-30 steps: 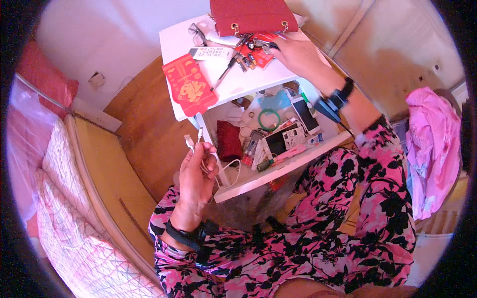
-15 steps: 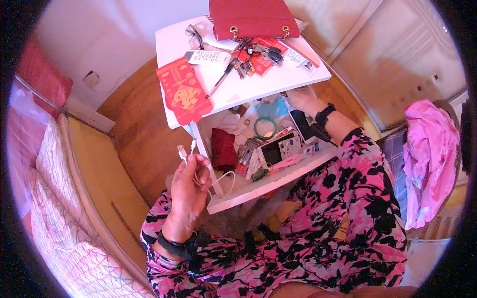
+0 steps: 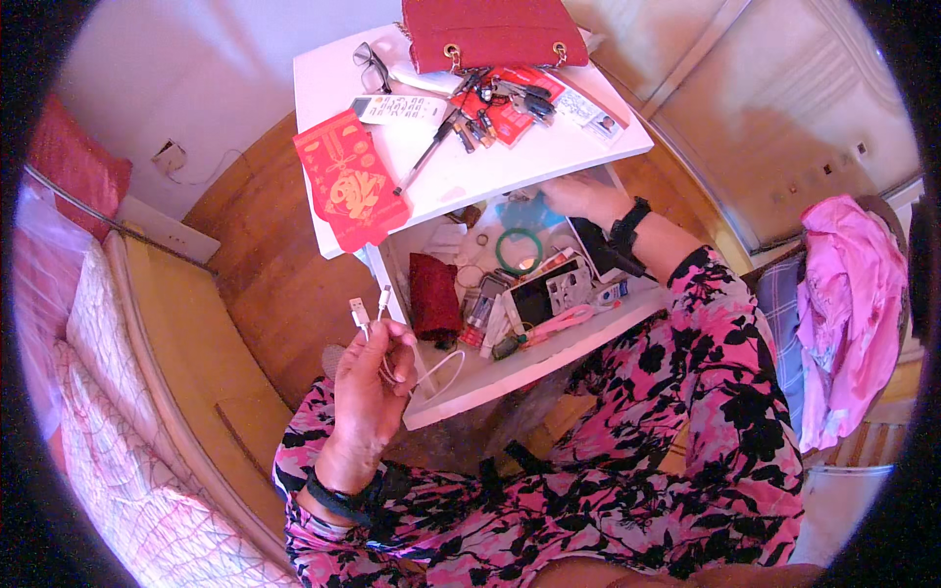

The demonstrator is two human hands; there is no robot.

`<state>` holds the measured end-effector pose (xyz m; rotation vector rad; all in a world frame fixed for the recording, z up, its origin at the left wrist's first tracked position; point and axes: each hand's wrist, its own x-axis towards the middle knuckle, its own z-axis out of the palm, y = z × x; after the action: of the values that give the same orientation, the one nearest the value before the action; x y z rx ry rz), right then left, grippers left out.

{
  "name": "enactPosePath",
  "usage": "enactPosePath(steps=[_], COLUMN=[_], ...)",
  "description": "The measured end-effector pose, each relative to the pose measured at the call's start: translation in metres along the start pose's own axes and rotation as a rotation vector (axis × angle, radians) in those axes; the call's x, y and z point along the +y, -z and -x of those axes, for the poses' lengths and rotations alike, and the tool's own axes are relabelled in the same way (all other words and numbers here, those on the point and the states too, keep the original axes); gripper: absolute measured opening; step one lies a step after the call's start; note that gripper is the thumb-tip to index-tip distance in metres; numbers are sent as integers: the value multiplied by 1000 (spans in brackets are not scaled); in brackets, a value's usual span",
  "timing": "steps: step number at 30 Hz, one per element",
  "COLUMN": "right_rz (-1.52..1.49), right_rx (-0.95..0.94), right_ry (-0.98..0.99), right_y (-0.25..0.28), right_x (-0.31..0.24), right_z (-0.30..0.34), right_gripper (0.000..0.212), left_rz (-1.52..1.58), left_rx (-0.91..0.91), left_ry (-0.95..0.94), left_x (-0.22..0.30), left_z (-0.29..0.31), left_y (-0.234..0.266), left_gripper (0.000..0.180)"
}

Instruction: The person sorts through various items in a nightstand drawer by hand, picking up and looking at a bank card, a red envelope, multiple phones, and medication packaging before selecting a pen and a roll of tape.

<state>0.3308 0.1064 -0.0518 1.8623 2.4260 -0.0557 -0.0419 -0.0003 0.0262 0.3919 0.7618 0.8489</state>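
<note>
The left hand is clamped on a white cable off the drawer's front left corner, and the right hand reaches open-fingered into its far end, so a trailing loop could snag and drag clutter out.

Pink-and-black floral sleeves — 2 black wristbands.

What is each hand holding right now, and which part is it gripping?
The left hand holds a white cable just below its two plugs. The right hand reaches into the open drawer; whether it grips anything cannot be told.
</note>
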Motion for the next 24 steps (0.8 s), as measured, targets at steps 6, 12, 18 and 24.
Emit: enactPosePath(steps=[6,12,18,24], right_rz=[-70,200,-94,-482], right_rx=[91,166,-160,307], right_ry=[79,216,106,-62], right_y=[-3,-8,78,145], right_x=[-20,0,-48,-8], right_z=[-9,26,54,8], right_gripper=[37,31,30,34], left_rz=[-8,-2,-7,-34], left_rx=[0,-53,-54,-47], left_ry=[-21,-27,-43,-56], left_x=[2,-1,0,-3], left_z=[2,1,5,2], left_y=[1,1,9,5], left_gripper=[22,21,21,20])
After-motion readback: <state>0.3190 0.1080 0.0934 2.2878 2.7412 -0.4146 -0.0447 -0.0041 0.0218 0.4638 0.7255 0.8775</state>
